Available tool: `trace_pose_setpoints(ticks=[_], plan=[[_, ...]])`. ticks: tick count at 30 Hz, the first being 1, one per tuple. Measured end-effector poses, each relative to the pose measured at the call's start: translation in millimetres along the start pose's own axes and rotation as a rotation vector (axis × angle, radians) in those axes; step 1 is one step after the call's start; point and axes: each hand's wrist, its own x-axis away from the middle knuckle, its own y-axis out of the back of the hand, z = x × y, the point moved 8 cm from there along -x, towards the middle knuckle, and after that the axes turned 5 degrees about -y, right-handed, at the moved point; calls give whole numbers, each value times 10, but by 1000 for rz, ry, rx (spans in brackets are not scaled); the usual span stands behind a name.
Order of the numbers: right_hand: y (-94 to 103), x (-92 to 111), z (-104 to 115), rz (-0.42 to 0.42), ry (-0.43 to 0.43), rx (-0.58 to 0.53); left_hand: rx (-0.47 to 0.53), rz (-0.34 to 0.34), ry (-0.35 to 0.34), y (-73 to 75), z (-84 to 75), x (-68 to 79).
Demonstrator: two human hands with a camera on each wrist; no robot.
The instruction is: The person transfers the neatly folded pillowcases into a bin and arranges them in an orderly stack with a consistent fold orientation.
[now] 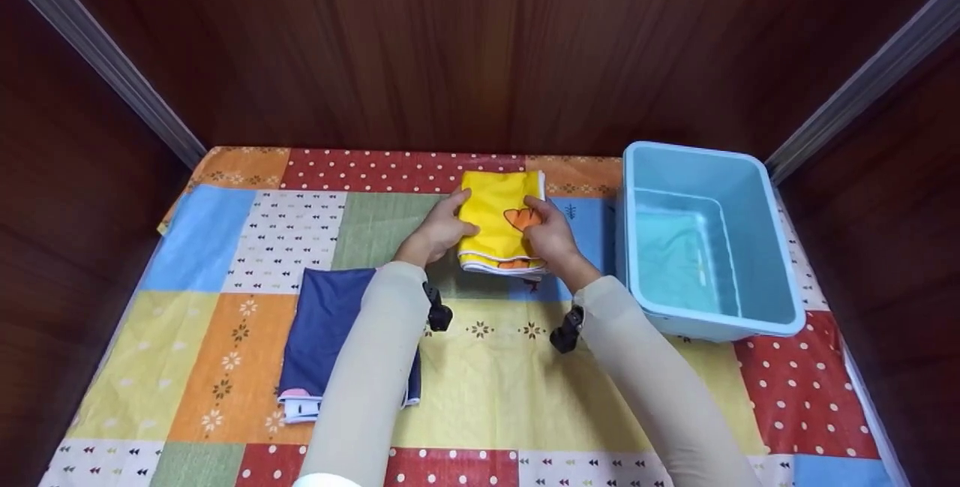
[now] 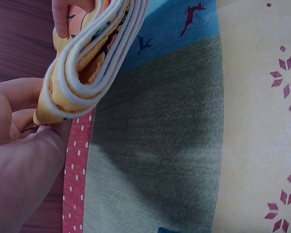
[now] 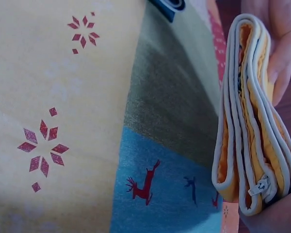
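A folded yellow cushion cover [image 1: 491, 209] with white piped edges and an orange print is held between both hands, raised over the patterned tablecloth. My left hand [image 1: 442, 228] grips its left side, the thumb on top. On the right side, my right hand [image 1: 553, 232] holds it, thumb likewise on the upper face. From the right wrist, the folded layers [image 3: 247, 116] show edge-on, with a small zip pull [image 3: 259, 187] near the bottom. The left wrist view shows the rounded fold [image 2: 72, 92] next to the left hand [image 2: 24, 126].
A light blue plastic bin [image 1: 787, 262] stands at the right with pale turquoise fabric [image 1: 671, 262] on its bottom. To the left lies a folded navy cloth [image 1: 326, 329] with white edging, partly under the left forearm. Dark wood panels [image 1: 480, 44] enclose the back and sides.
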Motion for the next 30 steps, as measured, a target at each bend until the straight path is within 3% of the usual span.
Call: trace_pose_setpoints(ticks=[17, 22, 30], plan=[[8, 126, 139, 13, 22, 52, 54, 25, -38, -5, -48, 96], [17, 184, 163, 20, 20, 55, 96, 46, -59, -15, -97, 155], [46, 294, 228, 41, 51, 73, 75, 64, -80, -38, -155, 284]])
